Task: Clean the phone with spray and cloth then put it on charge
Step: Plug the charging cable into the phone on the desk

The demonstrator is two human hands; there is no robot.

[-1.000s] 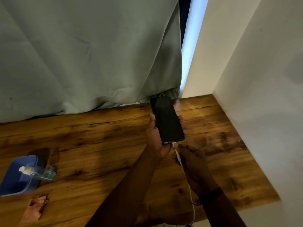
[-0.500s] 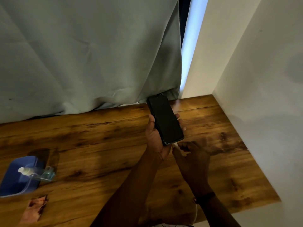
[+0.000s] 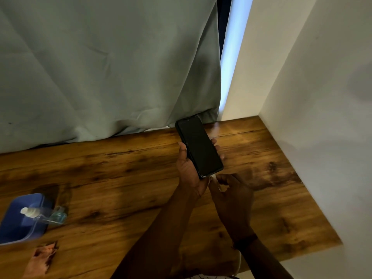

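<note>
Black phone [image 3: 199, 146] in left hand [image 3: 190, 174], unlabelled

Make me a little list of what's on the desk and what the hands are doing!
phone: held up in the left hand, screen dark
right hand: just below the phone's bottom end, fingers loose, holding nothing that shows
spray bottle: lying on its side across the blue box, far left
desk: brown wood
curtain: hangs behind the desk

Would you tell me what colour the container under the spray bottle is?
Blue; the container shows in the head view.
</note>
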